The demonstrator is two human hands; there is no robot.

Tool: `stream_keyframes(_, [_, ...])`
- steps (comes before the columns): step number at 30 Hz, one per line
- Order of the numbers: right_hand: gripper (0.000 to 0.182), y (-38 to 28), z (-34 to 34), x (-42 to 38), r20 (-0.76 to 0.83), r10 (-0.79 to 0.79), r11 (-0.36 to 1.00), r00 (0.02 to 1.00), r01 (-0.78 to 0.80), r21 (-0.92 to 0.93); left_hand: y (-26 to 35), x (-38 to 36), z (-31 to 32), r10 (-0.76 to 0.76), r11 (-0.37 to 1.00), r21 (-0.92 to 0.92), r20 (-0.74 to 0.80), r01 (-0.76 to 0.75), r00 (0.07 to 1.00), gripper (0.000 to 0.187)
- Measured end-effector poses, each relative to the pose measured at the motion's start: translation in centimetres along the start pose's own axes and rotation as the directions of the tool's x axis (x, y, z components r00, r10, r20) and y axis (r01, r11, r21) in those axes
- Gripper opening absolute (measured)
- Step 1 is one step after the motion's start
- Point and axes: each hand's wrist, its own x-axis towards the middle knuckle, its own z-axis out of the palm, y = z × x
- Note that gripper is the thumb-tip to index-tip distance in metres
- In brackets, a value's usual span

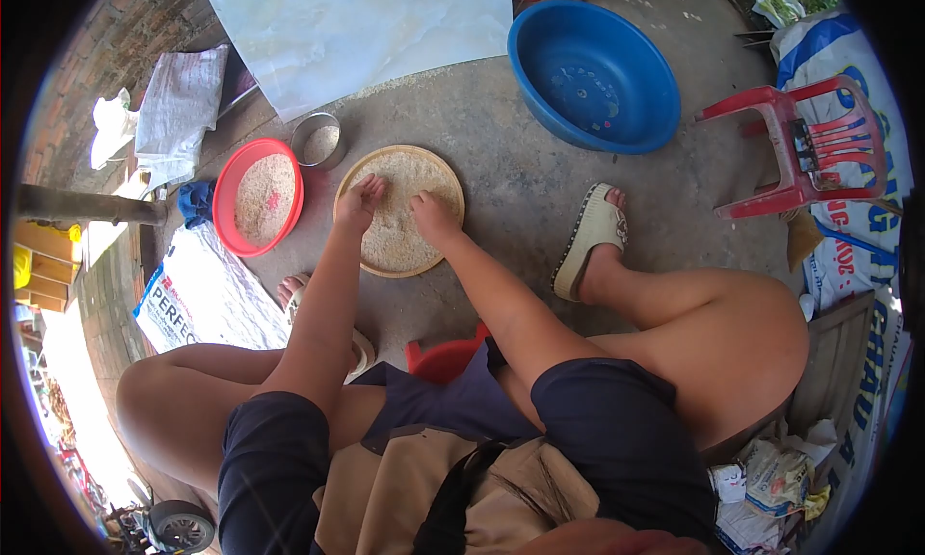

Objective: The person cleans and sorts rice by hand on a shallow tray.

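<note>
A round woven tray [445, 177] of pale husked grain lies on the concrete floor in front of me. My left hand [358, 201] rests on the grain at the tray's left side, fingers spread. At the tray's middle my right hand [431, 216] presses on the grain with fingers curled down. Whether either hand pinches any grain is hidden. To the left of the tray stands a red bowl [227, 184] holding more grain.
A small metal sieve ring [318, 139] sits behind the tray. A large blue basin [590, 73] stands far right, a tipped red plastic chair [805, 150] beside it. Sacks [198, 295] lie at left, a pale sheet [356, 30] at the back. My sandalled feet flank the tray.
</note>
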Motion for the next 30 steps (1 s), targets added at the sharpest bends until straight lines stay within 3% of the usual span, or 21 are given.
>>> stream_keyframes(14, [0.006,-0.1,-0.2,0.0,0.013,0.027,1.0,1.0,-0.027,0.009,-0.5,-0.8,0.4,0.103,0.994,-0.026,0.006,-0.103,0.995,0.028])
stream_keyframes(20, [0.004,-0.8,-0.2,0.5,-0.093,0.135,0.976,0.987,-0.116,0.182,-0.9,-0.8,0.6,0.088,0.996,0.026,-0.016,-0.087,0.996,0.029])
stream_keyframes(22, [0.003,-1.0,0.5,1.4,-0.262,0.196,0.944,0.945,-0.11,0.311,-1.2,-0.3,0.1,0.03,0.996,0.09,-0.009,-0.029,1.0,0.03])
stream_keyframes(25, [0.003,-2.3,0.2,3.2,-0.329,0.259,0.914,0.908,-0.12,0.388,-1.5,0.6,-0.7,-0.036,0.988,0.149,0.008,0.034,0.999,0.033])
stream_keyframes(26, [0.003,-2.9,-0.1,3.7,-0.328,0.259,0.914,0.908,-0.122,0.387,-1.9,0.9,-0.9,-0.038,0.988,0.147,0.008,0.036,0.999,0.033])
stream_keyframes(28, [0.004,-4.2,-1.1,4.8,-0.357,0.256,0.878,0.898,-0.061,0.475,-2.3,1.2,-0.8,-0.074,0.997,0.002,0.151,0.074,0.986,0.032])
stream_keyframes(30, [0.004,-5.3,-1.7,5.6,-0.363,0.257,0.87,0.896,-0.051,0.49,-2.5,0.2,0.1,-0.064,0.997,0.058,0.112,0.058,0.992,0.029])
